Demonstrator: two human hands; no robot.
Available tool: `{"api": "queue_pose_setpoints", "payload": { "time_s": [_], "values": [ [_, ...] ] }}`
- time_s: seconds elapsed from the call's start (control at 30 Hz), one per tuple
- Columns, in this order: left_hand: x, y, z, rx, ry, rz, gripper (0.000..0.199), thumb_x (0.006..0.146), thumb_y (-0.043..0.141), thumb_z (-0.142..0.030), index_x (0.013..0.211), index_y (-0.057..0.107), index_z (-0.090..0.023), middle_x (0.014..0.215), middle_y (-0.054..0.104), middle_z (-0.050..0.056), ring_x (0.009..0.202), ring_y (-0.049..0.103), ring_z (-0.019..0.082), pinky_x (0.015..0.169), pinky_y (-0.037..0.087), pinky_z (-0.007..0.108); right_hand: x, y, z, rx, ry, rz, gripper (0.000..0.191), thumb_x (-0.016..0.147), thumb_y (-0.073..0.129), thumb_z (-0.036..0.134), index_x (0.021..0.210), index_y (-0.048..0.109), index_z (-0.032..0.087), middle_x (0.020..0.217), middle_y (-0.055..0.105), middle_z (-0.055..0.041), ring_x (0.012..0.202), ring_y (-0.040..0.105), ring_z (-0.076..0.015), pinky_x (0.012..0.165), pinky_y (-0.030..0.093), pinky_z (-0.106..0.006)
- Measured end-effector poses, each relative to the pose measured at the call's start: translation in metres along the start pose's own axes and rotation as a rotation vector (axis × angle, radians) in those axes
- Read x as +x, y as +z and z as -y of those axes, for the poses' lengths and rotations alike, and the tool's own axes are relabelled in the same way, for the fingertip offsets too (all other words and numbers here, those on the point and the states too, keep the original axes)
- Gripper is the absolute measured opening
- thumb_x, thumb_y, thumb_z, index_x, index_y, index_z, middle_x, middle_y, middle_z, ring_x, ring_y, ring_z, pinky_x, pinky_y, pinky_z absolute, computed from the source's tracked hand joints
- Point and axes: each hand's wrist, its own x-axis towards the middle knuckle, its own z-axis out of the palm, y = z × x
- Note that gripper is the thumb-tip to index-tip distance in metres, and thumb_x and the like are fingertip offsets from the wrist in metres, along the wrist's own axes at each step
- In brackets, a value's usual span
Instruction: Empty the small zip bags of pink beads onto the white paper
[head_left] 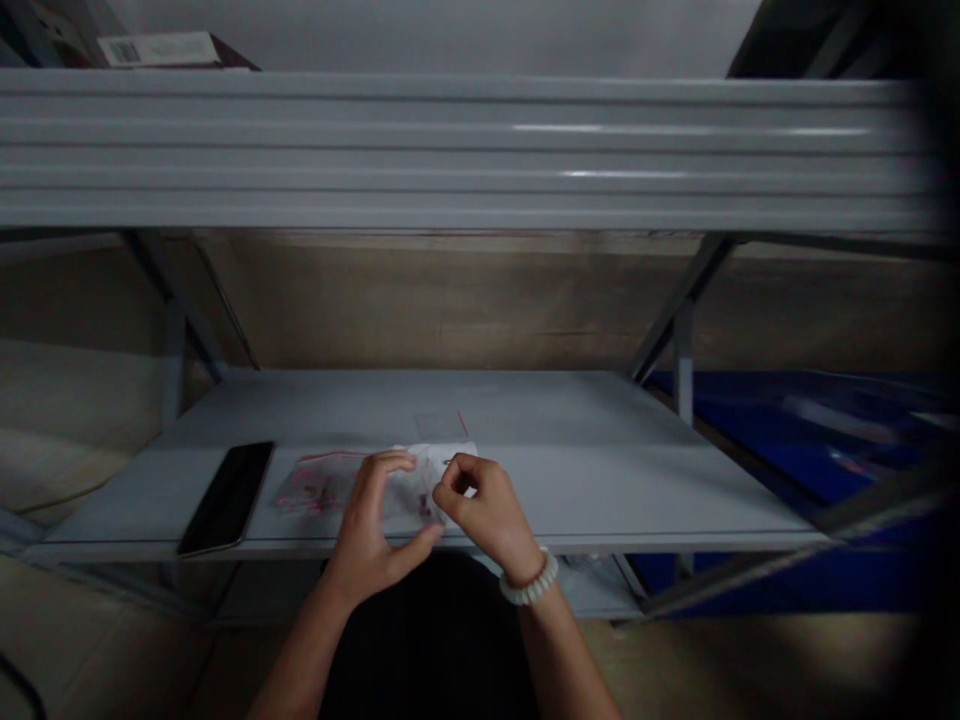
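grey metal shelf, black phone beside; left hand, right hand pinching clear plastic bag.

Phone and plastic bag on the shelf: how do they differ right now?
The black phone is a dark, flat, rigid slab; the clear plastic bag is crumpled, with pink-red marks. The phone lies apart, untouched; the bag sits at the left hand and right hand. Both lie on the grey metal shelf.
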Motion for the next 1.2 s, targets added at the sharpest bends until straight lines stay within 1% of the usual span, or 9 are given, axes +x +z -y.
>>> {"api": "queue_pose_setpoints", "payload": {
  "time_s": [0.07,0.1,0.27,0.57,0.73,0.83,0.9,1.07,1.2],
  "values": [
    [0.001,0.004,0.001,-0.02,0.064,0.063,0.076,0.062,0.073,-0.027,0.128,0.038,-0.018,0.128,0.047,0.014,0.119,0.045,0.028,0.1,0.037,0.043,0.0,0.0,0.001,0.004,-0.005,0.027,0.008,0.061,0.053,0.015,0.054,0.05,0.018,0.053,0.053,0.0023,0.051,0.046,-0.0095,0.052,0.035,-0.022],
    [0.001,0.006,0.002,-0.02,0.068,0.073,0.078,0.062,0.074,-0.026,0.131,0.037,-0.02,0.13,0.047,0.013,0.121,0.043,0.028,0.102,0.035,0.045,0.0,0.0,0.001,0.002,-0.005,0.035,0.008,0.061,0.052,0.015,0.054,0.05,0.018,0.053,0.052,0.0023,0.051,0.046,-0.0095,0.052,0.035,-0.022],
    [0.003,0.011,0.007,-0.081,-0.006,0.044,0.05,0.068,0.07,-0.02,0.115,0.052,-0.022,0.108,0.059,0.009,0.104,0.055,0.024,0.091,0.044,0.041,0.0,-0.001,-0.004,-0.062,-0.008,-0.007,0.008,0.061,0.054,0.016,0.054,0.051,0.018,0.052,0.054,0.0016,0.05,0.046,-0.0099,0.051,0.033,-0.022],
    [0.003,0.015,0.007,-0.283,-0.146,0.063,0.048,0.069,0.071,-0.021,0.113,0.053,-0.02,0.105,0.062,0.007,0.098,0.06,0.021,0.088,0.047,0.035,0.0,0.002,-0.004,-0.125,-0.017,-0.085,0.012,0.062,0.059,0.019,0.053,0.053,0.018,0.05,0.054,0.0011,0.048,0.046,-0.0098,0.048,0.031,-0.022],
    [0.009,0.017,0.016,-0.383,-0.217,0.009,0.034,0.076,0.064,-0.024,0.108,0.055,-0.019,0.096,0.063,0.005,0.092,0.061,0.017,0.087,0.047,0.032,0.009,-0.022,-0.013,0.312,0.033,-0.113,0.022,0.073,0.057,0.034,0.066,0.065,0.014,0.067,0.066,-0.0068,0.062,0.06,-0.0158,0.056,0.046,-0.025],
    [0.018,0.023,0.026,-0.266,-0.228,0.053,0.035,0.073,0.068,-0.025,0.105,0.057,-0.019,0.096,0.063,0.005,0.088,0.061,0.017,0.084,0.048,0.032,0.022,-0.027,-0.038,0.684,0.062,-0.348,0.032,0.076,0.055,0.04,0.083,0.068,0.012,0.086,0.07,-0.0116,0.081,0.066,-0.0206,0.074,0.052,-0.031],
    [0.026,0.031,0.034,-0.128,-0.192,0.128,0.037,0.068,0.07,-0.024,0.103,0.059,-0.019,0.097,0.063,0.006,0.087,0.06,0.018,0.081,0.049,0.032,0.031,-0.017,-0.059,0.741,0.087,-0.407,0.033,0.076,0.055,0.041,0.086,0.068,0.012,0.093,0.07,-0.0124,0.088,0.066,-0.0215,0.081,0.051,-0.033],
    [0.045,0.048,0.045,0.229,-0.107,0.353,0.036,0.065,0.069,-0.021,0.099,0.06,-0.016,0.096,0.061,0.006,0.085,0.059,0.019,0.079,0.048,0.031,0.052,0.023,-0.103,0.519,0.126,-0.428,0.043,0.079,0.049,0.046,0.09,0.07,0.01,0.094,0.07,-0.0133,0.088,0.065,-0.0221,0.078,0.048,-0.031],
    [0.055,0.055,0.047,0.458,-0.115,0.542,0.033,0.066,0.069,-0.026,0.097,0.061,-0.017,0.099,0.062,0.007,0.094,0.059,0.021,0.085,0.047,0.03,0.059,0.034,-0.113,0.232,0.108,-0.477,0.053,0.083,0.04,0.051,0.088,0.072,0.009,0.084,0.071,-0.0122,0.077,0.063,-0.022,0.067,0.043,-0.027]
  ]
}}
